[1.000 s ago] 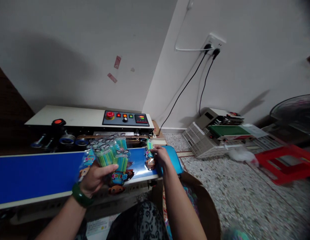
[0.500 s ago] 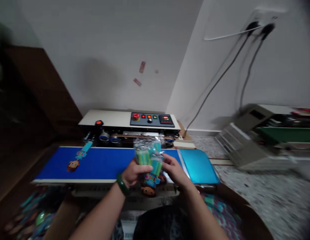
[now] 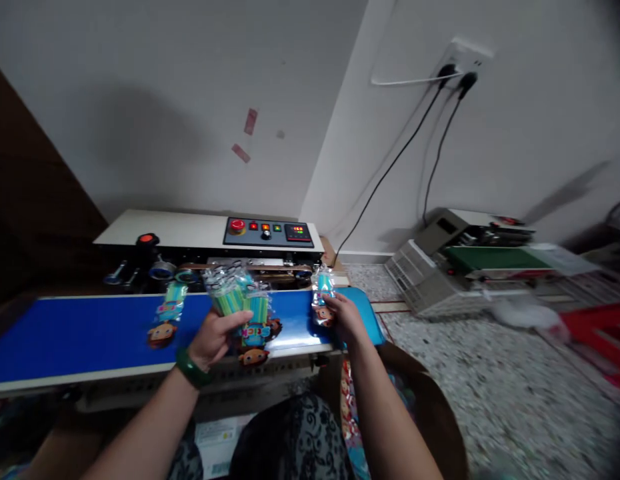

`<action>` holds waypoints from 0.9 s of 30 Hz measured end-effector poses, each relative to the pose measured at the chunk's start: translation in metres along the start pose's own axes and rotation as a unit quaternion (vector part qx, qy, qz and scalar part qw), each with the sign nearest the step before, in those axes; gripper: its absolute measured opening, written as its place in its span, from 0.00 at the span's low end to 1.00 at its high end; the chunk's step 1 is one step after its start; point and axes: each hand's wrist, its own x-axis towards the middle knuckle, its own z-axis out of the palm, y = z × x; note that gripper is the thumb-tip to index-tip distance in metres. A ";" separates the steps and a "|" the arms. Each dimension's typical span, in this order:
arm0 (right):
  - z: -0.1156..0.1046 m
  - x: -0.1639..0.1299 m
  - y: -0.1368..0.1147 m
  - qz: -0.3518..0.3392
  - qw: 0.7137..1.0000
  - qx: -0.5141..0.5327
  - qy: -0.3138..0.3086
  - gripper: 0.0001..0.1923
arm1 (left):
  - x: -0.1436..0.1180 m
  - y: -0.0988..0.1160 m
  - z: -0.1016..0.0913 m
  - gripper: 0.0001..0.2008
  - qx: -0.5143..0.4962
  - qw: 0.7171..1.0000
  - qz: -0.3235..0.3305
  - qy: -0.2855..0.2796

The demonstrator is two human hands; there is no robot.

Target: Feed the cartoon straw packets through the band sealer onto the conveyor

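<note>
My left hand [image 3: 213, 339], a green bangle at its wrist, is closed round several clear packets [image 3: 257, 313] of green and blue striped sticks with cartoon-head cards, their open-looking clear ends pointing away. In my right hand [image 3: 347, 319] is a single stick packet [image 3: 323, 285], pinched near its cartoon head and held over the right end of the blue belt [image 3: 95, 333]. Farther left, another cartoon packet [image 3: 169, 310] lies on the belt with its top end beside the band sealing machine [image 3: 163, 230].
The sealing machine's panel [image 3: 269, 232] has a red stop button and lit digits. Below the belt at right, a box [image 3: 430, 407] holds more packets. A second machine with a green belt [image 3: 495, 261] and a red crate [image 3: 597, 333] stand farther right.
My right hand has drawn one packet off the bunch and moved right with it. My left hand keeps the others. The belt packet sits nearer the sealing machine's rollers. My view has turned right.
</note>
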 end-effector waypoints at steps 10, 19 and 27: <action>0.019 0.014 0.004 0.036 0.995 -0.090 -0.016 0.06 | 0.005 -0.008 0.003 0.25 -0.013 1.000 -0.001 0.010; 0.079 -0.042 0.026 -0.193 0.958 -0.145 -0.155 0.20 | 0.012 -0.022 0.012 0.21 0.044 0.997 0.071 -0.008; 0.029 -0.015 0.015 -0.103 0.994 -0.009 0.030 0.14 | 0.011 -0.017 0.006 0.27 0.058 0.996 0.060 0.040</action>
